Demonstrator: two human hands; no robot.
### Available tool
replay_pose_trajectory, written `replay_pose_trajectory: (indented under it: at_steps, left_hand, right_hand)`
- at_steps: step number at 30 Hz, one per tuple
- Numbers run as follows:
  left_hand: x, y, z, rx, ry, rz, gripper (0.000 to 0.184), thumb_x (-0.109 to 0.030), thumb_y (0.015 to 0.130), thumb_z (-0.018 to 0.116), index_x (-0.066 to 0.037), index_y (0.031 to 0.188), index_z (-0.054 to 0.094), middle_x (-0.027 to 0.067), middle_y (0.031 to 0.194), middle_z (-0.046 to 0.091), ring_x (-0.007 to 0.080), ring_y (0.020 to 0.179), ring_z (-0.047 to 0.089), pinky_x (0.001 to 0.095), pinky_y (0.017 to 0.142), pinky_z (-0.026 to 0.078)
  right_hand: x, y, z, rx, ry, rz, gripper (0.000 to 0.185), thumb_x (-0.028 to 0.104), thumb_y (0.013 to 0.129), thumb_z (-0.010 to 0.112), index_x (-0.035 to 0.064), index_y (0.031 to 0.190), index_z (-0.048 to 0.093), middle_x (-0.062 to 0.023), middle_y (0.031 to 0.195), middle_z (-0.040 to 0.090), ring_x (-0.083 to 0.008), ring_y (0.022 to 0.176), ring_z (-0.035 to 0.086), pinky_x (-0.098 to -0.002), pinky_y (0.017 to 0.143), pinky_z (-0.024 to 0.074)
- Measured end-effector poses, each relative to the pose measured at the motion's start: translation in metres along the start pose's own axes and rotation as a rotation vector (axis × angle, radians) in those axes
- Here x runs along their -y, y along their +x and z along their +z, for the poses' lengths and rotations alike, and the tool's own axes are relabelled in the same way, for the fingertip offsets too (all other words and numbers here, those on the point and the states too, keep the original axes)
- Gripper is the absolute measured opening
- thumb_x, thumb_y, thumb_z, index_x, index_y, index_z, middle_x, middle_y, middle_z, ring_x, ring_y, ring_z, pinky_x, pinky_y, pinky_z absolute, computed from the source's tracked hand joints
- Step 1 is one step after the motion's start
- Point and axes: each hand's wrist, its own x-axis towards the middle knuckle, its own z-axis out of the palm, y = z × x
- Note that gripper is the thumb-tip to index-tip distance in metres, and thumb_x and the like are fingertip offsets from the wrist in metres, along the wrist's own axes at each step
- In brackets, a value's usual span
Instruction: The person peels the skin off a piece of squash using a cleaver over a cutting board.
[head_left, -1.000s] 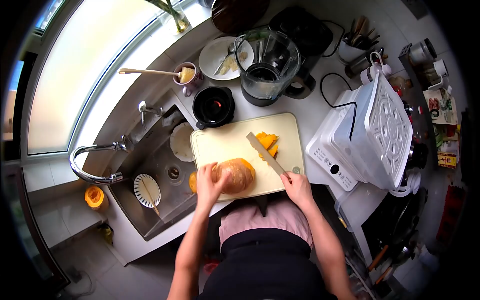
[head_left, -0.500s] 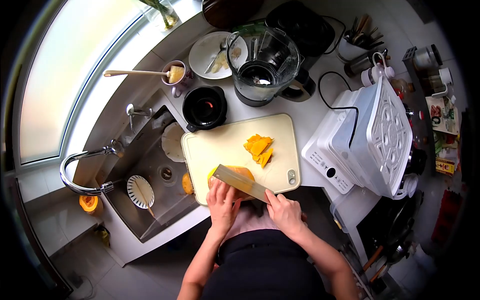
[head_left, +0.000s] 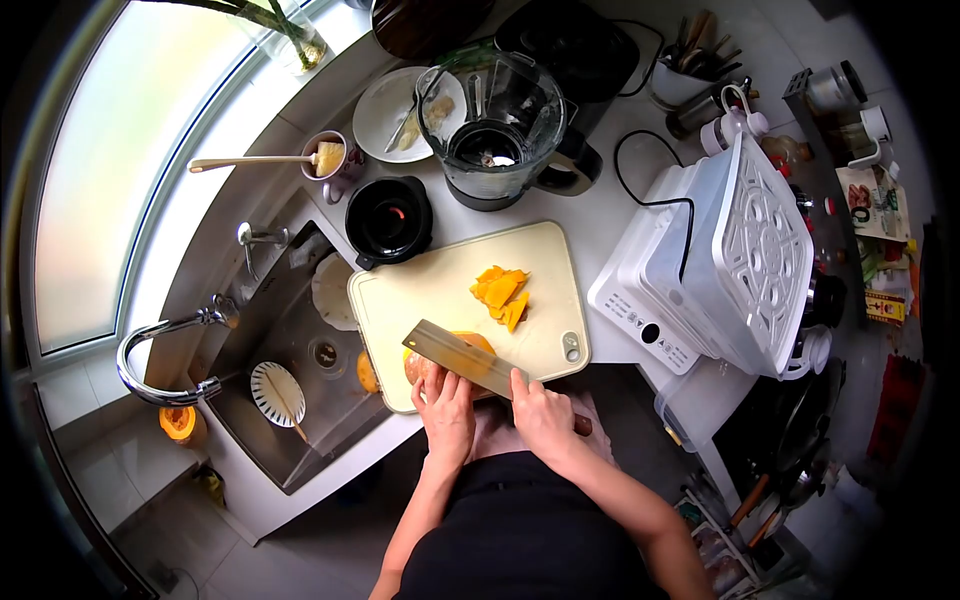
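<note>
A cream cutting board (head_left: 395, 300) lies at the counter's front edge. On its near part rests a piece of orange pumpkin (head_left: 416, 368), partly covered by a broad knife (head_left: 465, 360). My right hand (head_left: 545, 418) grips this knife by its brown handle, fingers near the blade's heel. With bent fingertips, my left hand (head_left: 446, 418) holds the pumpkin from the near side, close beside the blade. The knife slants across the pumpkin; how deep its edge sits is hidden. Farther up the board is a small heap of cut pumpkin slices (head_left: 499, 292).
Left of the board is a sink (head_left: 325, 420) with a striped dish (head_left: 278, 392) and a faucet (head_left: 150, 340). Behind stand a black bowl (head_left: 390, 220), a blender jug (head_left: 500, 130), a plate (head_left: 375, 120) and a mug (head_left: 345, 175). A white appliance (head_left: 700, 250) stands right.
The whole view has shifted slightly, so most things appear farther left. More of the knife's blade and its brown handle now show. Both hands keep their holds.
</note>
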Motion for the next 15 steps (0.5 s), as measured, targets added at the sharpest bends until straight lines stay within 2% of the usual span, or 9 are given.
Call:
replay_pose_trajectory:
  at_steps: [4,7,11,15]
  left_hand:
    - [0.002,0.003,-0.004,-0.027,-0.042,-0.008,0.041,-0.003,0.079,0.062,-0.009,0.120,0.064,0.0040,0.131,0.059,0.0265,0.135,0.043,0.0478,0.109,0.025]
    - [0.001,0.004,-0.005,-0.030,-0.034,-0.001,0.042,-0.003,0.078,0.065,-0.010,0.119,0.064,0.0031,0.130,0.060,0.0262,0.134,0.044,0.0472,0.109,0.025]
    - [0.003,0.003,-0.004,-0.026,-0.051,0.002,0.045,-0.003,0.077,0.067,-0.011,0.121,0.063,0.0020,0.132,0.059,0.0262,0.133,0.044,0.0472,0.109,0.026]
    - [0.003,0.002,-0.005,-0.017,-0.056,-0.001,0.048,-0.003,0.076,0.069,-0.012,0.123,0.063,0.0014,0.133,0.059,0.0263,0.134,0.044,0.0472,0.109,0.026]
  right_hand:
    - [0.001,-0.002,-0.011,0.028,0.024,0.026,0.035,0.012,0.088,0.058,-0.0008,0.121,0.063,-0.0139,0.072,0.065,-0.0274,0.057,0.068,-0.0380,0.049,0.0547]
    - [0.000,0.007,-0.012,0.081,-0.017,0.011,0.036,0.009,0.087,0.055,-0.0041,0.119,0.062,-0.0124,0.071,0.067,-0.0235,0.059,0.070,-0.0352,0.049,0.0562]
    - [0.009,0.017,-0.011,0.009,0.006,-0.007,0.031,0.010,0.087,0.055,-0.0045,0.114,0.064,-0.0143,0.071,0.067,-0.0265,0.059,0.070,-0.0350,0.050,0.0565]
    - [0.003,0.014,-0.015,0.071,0.051,0.042,0.026,0.009,0.088,0.054,-0.0035,0.108,0.064,-0.0149,0.072,0.068,-0.0277,0.061,0.071,-0.0370,0.052,0.0571]
